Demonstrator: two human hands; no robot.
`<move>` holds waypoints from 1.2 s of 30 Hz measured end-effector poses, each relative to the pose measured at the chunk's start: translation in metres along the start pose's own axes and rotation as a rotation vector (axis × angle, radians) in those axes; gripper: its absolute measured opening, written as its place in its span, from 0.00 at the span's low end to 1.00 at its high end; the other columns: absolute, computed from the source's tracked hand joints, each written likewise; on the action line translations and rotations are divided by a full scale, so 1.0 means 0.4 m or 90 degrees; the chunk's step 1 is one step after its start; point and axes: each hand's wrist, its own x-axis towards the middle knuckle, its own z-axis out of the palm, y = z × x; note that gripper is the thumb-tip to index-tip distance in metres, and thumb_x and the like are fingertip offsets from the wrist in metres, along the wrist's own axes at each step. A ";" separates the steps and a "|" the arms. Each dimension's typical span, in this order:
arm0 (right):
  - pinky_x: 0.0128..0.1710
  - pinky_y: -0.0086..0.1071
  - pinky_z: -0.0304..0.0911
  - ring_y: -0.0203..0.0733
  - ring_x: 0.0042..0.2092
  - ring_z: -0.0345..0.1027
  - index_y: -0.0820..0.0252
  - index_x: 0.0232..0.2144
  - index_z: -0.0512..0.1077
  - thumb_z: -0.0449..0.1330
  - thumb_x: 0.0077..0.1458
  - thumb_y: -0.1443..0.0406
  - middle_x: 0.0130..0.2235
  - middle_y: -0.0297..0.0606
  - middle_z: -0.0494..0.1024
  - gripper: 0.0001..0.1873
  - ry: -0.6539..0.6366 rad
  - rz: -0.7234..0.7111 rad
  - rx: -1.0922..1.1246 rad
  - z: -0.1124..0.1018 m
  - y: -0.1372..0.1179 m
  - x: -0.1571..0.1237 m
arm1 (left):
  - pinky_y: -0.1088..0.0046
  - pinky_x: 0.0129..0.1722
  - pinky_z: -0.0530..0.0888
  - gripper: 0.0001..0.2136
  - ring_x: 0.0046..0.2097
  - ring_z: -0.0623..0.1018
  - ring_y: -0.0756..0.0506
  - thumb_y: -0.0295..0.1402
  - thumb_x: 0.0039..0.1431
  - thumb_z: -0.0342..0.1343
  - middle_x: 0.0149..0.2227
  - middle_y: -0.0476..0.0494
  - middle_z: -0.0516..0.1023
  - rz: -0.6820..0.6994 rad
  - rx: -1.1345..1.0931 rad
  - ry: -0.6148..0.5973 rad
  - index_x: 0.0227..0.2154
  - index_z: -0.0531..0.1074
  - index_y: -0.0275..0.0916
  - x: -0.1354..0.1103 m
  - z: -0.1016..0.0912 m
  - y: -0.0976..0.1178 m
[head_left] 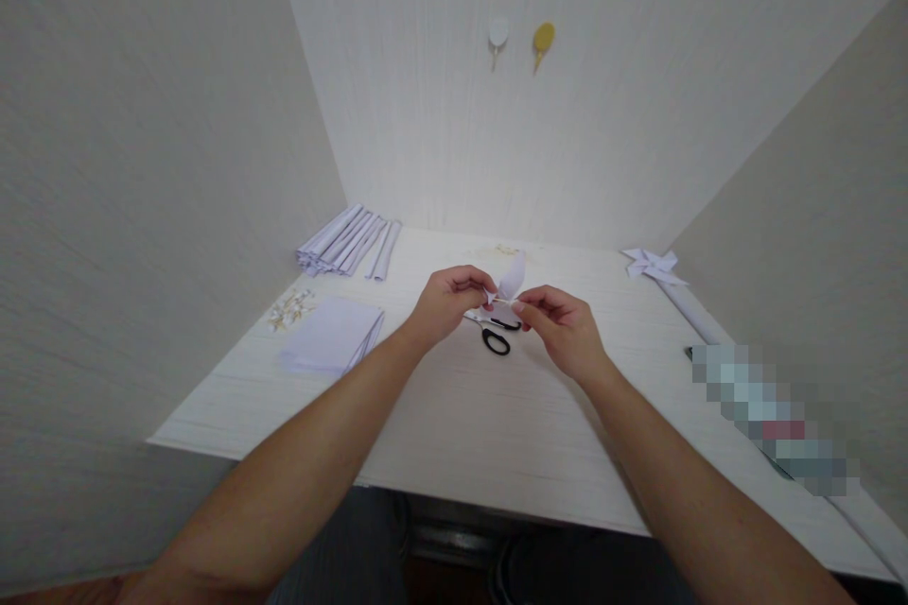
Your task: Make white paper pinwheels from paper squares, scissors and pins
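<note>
Both hands meet above the middle of the pale worktop (pixel 454 416), each pinching one end of a small folded white paper piece (pixel 509 288). The left hand (pixel 448 299) closes its fingertips on the left end of the piece, and the right hand (pixel 560 326) closes its fingertips on the right end, so the paper is held between them, lifted off the surface, with a pointed flap standing up at the far side. Directly beneath the paper, a pair of black-handled scissors (pixel 495 336) lies flat on the worktop, partly hidden by the hands. To the left, near the edge, sits a stack of flat white sheets (pixel 330 337), with a few small scraps (pixel 290 310) just beyond it. Farther back on the left lies a row of folded paper strips (pixel 349 243) against the wall. At the far right rests a white paper pinwheel (pixel 653 265) touching the end of a long white roll (pixel 699 317) that runs along the right side. On the far wall hang a white hook (pixel 497 34) and a yellow hook (pixel 543 40), side by side.
</note>
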 end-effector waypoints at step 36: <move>0.25 0.31 0.59 0.36 0.25 0.63 0.58 0.25 0.73 0.67 0.50 0.54 0.22 0.32 0.74 0.14 -0.002 0.015 -0.048 -0.004 -0.005 -0.001 | 0.70 0.39 0.73 0.05 0.32 0.78 0.49 0.28 0.46 0.62 0.27 0.47 0.81 -0.016 0.032 0.003 0.28 0.80 0.36 -0.002 0.005 0.004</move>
